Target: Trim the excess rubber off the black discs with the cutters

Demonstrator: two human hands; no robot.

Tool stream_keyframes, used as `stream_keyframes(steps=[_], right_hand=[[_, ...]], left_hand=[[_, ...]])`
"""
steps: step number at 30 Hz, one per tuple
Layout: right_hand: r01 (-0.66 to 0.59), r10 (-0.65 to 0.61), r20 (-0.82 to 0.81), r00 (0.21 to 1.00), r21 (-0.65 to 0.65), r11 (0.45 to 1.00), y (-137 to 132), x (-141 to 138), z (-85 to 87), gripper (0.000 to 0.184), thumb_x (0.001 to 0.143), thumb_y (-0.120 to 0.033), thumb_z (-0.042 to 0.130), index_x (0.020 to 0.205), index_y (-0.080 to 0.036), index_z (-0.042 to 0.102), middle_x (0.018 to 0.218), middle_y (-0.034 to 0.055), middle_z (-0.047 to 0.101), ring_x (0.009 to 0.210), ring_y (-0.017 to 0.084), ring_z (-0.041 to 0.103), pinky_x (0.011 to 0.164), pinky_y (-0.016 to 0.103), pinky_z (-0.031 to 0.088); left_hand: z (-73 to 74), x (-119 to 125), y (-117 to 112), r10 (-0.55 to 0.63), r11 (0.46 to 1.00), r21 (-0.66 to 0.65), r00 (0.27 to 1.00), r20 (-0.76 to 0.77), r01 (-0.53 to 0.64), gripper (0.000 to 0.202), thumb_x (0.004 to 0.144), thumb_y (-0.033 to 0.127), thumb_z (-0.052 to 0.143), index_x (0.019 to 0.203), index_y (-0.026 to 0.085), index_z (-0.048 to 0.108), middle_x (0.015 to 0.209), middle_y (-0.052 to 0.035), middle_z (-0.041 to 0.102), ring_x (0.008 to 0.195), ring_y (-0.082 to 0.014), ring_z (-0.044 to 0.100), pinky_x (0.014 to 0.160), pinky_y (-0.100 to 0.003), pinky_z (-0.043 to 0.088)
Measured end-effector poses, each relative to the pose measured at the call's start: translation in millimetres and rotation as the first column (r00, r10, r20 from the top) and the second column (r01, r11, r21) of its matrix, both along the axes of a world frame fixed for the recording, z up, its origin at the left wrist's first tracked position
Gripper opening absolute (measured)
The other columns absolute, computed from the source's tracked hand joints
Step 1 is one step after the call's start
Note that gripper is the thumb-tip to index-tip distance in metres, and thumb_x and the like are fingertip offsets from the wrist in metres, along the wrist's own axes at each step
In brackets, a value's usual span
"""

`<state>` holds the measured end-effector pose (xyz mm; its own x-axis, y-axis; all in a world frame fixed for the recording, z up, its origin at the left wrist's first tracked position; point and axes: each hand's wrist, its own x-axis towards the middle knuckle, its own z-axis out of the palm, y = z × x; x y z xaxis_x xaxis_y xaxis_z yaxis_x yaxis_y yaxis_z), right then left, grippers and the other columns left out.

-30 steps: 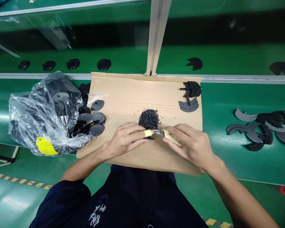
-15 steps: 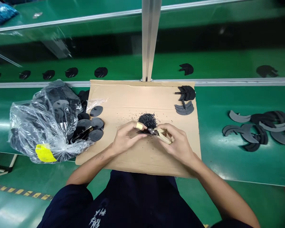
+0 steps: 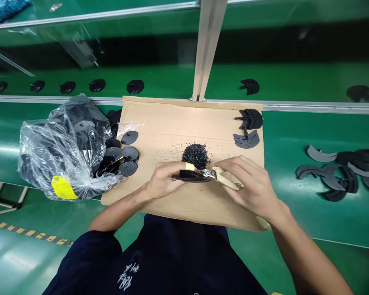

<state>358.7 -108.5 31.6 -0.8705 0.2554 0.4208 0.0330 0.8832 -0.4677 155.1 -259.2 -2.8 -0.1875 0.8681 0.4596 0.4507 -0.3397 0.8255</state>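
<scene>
The left hand (image 3: 163, 178) pinches a black disc (image 3: 191, 178) at its left side, opposite pliers (image 3: 226, 180) clasped in the right hand (image 3: 252, 185).

Black disc (image 3: 187, 179), nearly edge-on; pale-handled pliers (image 3: 222, 178) — tips at disc

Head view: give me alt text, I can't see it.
A person's left grip holds a black disc; the right grip holds pliers close by it, above cardboard. A pile of black bits lies just beyond; a clear bag of dark discs is left, curved parts right.
</scene>
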Motion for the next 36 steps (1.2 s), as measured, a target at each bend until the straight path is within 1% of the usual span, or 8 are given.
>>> stream_keyframes(steps=[4,9,13,17,22,25,31,36], right_hand=[[-0.033,0.032,0.008,0.999,0.069,0.997,0.0,-4.3,-0.5,0.014,0.102,-0.02,0.056,0.114,-0.018,0.06,0.099,0.0099,0.072,0.084,0.022,0.065,0.07,0.034,0.05],[-0.055,0.055,0.007,0.998,0.105,0.993,0.8,-5.7,-0.5,0.014,0.101,-0.019,0.057,0.115,-0.018,0.059,0.098,0.0089,0.072,0.082,0.021,0.064,0.069,0.033,0.049],[-0.053,0.054,0.0,0.999,0.154,0.987,1.8,-6.0,0.0,0.014,0.101,-0.018,0.058,0.115,-0.017,0.059,0.097,0.0087,0.072,0.081,0.02,0.063,0.069,0.032,0.048],[-0.056,0.054,0.014,0.998,0.179,0.982,1.1,-7.0,1.0,0.012,0.102,-0.019,0.057,0.113,-0.017,0.061,0.095,0.0075,0.072,0.079,0.019,0.064,0.068,0.031,0.047],[0.013,-0.003,-0.035,0.999,0.295,0.956,-1.4,-5.8,0.0,0.014,0.1,-0.011,0.057,0.11,-0.018,0.063,0.089,0.004,0.073,0.072,0.015,0.062,0.061,0.029,0.042],[0.037,-0.02,-0.052,0.998,0.357,0.933,-2.8,-5.8,0.3,0.013,0.099,-0.01,0.057,0.108,-0.017,0.063,0.086,0.0043,0.072,0.069,0.015,0.06,0.06,0.029,0.041],[0.024,-0.017,-0.023,1.0,0.34,0.94,-3.3,-5.7,2.8,0.011,0.103,-0.02,0.054,0.11,-0.018,0.063,0.087,0.006,0.072,0.072,0.017,0.061,0.061,0.031,0.041],[0.007,-0.005,-0.004,1.0,0.342,0.94,-4.2,-4.0,3.5,0.014,0.103,-0.019,0.052,0.113,-0.019,0.062,0.086,0.0055,0.072,0.071,0.018,0.061,0.061,0.032,0.042]], left_hand=[[3.6,1.9,-0.3,-0.005,1.0,0.008,0.999,0.033,0.004,0.013,0.092,0.019,0.073,0.103,0.015,0.077,0.089,-0.0078,0.08,0.073,-0.0141,0.077,0.068,-0.017,0.06],[6.5,1.2,-2.4,-0.004,1.0,-0.02,1.0,0.026,0.005,0.012,0.093,0.019,0.072,0.102,0.015,0.078,0.092,-0.008,0.081,0.078,-0.0145,0.077,0.071,-0.018,0.061],[5.5,1.0,-2.8,-0.018,1.0,0.011,1.0,0.024,0.018,0.011,0.09,0.015,0.074,0.1,0.013,0.076,0.087,-0.0069,0.079,0.074,-0.0123,0.075,0.068,-0.016,0.06],[3.4,1.1,-2.5,-0.043,0.999,0.031,0.999,0.006,0.043,0.01,0.092,0.015,0.072,0.102,0.014,0.074,0.084,-0.0056,0.078,0.069,-0.011,0.073,0.065,-0.016,0.059],[6.4,-1.1,-1.4,-0.054,0.997,0.056,0.995,-0.083,0.059,0.017,0.092,0.02,0.074,0.107,0.014,0.073,0.093,-0.0102,0.078,0.084,-0.0164,0.074,0.074,-0.025,0.062],[8.0,-3.0,-2.0,-0.03,0.992,0.116,0.989,-0.145,0.047,0.017,0.093,0.016,0.071,0.11,0.013,0.072,0.096,-0.0115,0.077,0.087,-0.0164,0.074,0.076,-0.026,0.062],[6.1,-0.9,-4.6,-0.009,0.99,0.138,0.994,-0.11,0.024,0.025,0.093,0.017,0.072,0.118,0.016,0.073,0.094,-0.0093,0.078,0.085,-0.0158,0.076,0.076,-0.023,0.064],[4.4,1.4,-6.0,-0.014,0.989,0.148,0.997,-0.079,0.026,0.031,0.09,0.016,0.075,0.121,0.016,0.073,0.095,-0.0092,0.079,0.084,-0.0162,0.077,0.075,-0.022,0.065]])
